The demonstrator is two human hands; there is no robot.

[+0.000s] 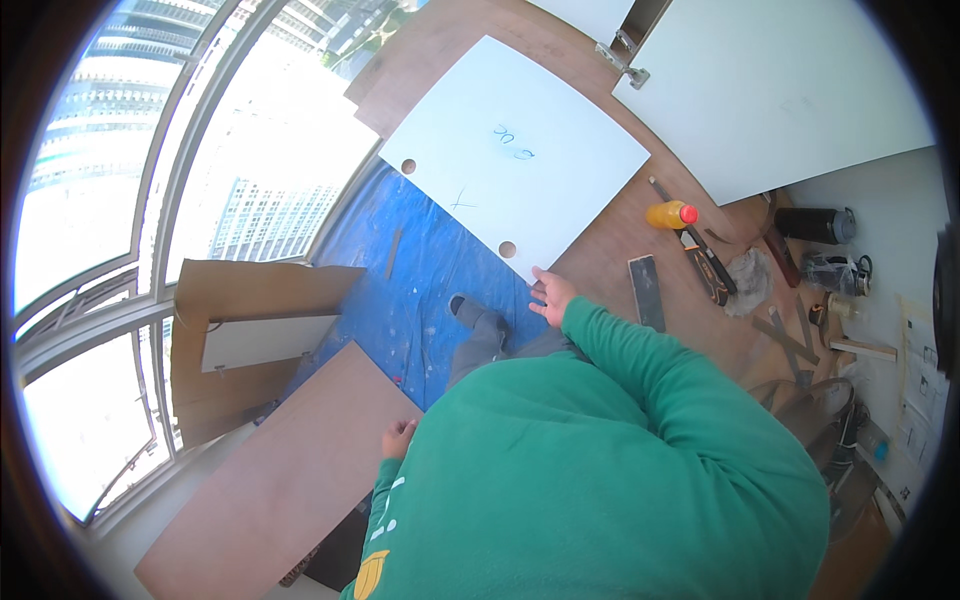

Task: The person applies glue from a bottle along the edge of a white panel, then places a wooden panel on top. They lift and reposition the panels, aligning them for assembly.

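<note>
My right hand (552,297) reaches the near corner of a white cabinet panel (520,150), touching it there with fingers apart. The panel carries blue handwritten marks and two round holes along its left edge, and lies on a brown wood surface, overhanging the blue sheet. Low at my left side, my left hand (397,440) has its fingers curled in; whatever is inside, if anything, is hidden. Beside that hand a long brown board (280,480) slants across the lower left.
A blue floor sheet (400,300) surrounds my foot. On the wood surface (600,265) are an orange bottle (670,214), a utility knife (702,270) and a dark block (646,292). A hinged white door (780,90) stands at upper right. Cardboard (260,285) leans by the windows.
</note>
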